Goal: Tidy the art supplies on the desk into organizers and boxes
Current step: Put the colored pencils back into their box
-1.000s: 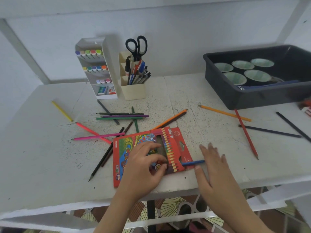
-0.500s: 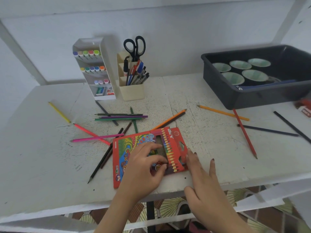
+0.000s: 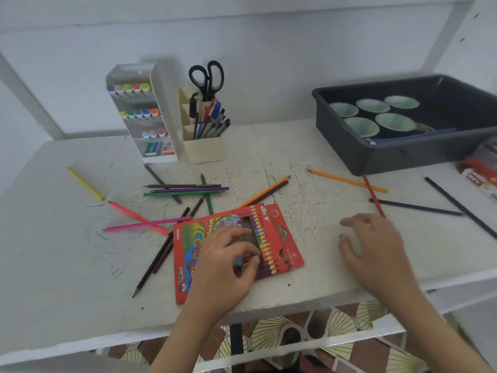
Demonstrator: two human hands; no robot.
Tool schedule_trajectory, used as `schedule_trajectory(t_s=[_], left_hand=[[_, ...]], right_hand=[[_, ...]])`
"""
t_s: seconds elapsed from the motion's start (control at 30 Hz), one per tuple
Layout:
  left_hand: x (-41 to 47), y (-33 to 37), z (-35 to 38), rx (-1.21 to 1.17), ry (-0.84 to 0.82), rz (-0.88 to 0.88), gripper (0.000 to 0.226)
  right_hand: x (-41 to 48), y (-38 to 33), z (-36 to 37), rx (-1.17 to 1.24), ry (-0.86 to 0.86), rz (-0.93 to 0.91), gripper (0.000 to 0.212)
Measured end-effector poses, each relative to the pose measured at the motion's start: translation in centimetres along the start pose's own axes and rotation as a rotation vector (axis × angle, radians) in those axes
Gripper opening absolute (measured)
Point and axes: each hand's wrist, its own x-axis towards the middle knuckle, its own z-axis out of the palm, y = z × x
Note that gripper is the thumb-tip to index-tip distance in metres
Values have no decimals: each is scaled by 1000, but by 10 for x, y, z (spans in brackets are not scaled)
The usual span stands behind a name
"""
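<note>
A flat red coloured-pencil box (image 3: 279, 235) lies near the desk's front edge. My left hand (image 3: 228, 262) presses on its middle, fingers curled against the window. My right hand (image 3: 376, 249) hovers to the right of the box, fingers spread and holding nothing, with its fingertips close to the lower end of a red pencil (image 3: 372, 193). Loose pencils are scattered around: pink ones (image 3: 148, 224), a yellow one (image 3: 85, 183), a green and purple bunch (image 3: 185, 190), orange ones (image 3: 347, 180) and dark ones (image 3: 416, 208).
A white marker rack (image 3: 145, 114) and a cream pen holder (image 3: 204, 146) with scissors (image 3: 207, 78) stand at the back. A dark grey tub (image 3: 403, 154) holding several pale green cups sits at back right. A red packet (image 3: 480, 175) lies at the right edge.
My right hand pushed a blue pencil into the box's right end, then let go and moved right towards the red pencil. My left hand stayed on the box.
</note>
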Motion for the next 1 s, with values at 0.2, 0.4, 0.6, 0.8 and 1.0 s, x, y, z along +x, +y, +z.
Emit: schedule_trajectory(t_s=[0.2, 0.4, 0.6, 0.8, 1.0], left_hand=[[8, 7, 0, -33, 20, 6, 5], [10, 5, 1, -28, 11, 8, 11], [-1, -1, 0, -16, 7, -44, 15], [-6, -3, -3, -32, 50, -52, 18], [-9, -7, -2, -56, 51, -59, 13]], right_hand=[[34, 43, -7, -159, 119, 195, 22], [41, 49, -6, -76, 105, 267, 17], [22, 24, -10, 127, 80, 41, 14], [4, 14, -11, 169, -213, -133, 18], [1, 0, -7, 211, -280, -261, 20]])
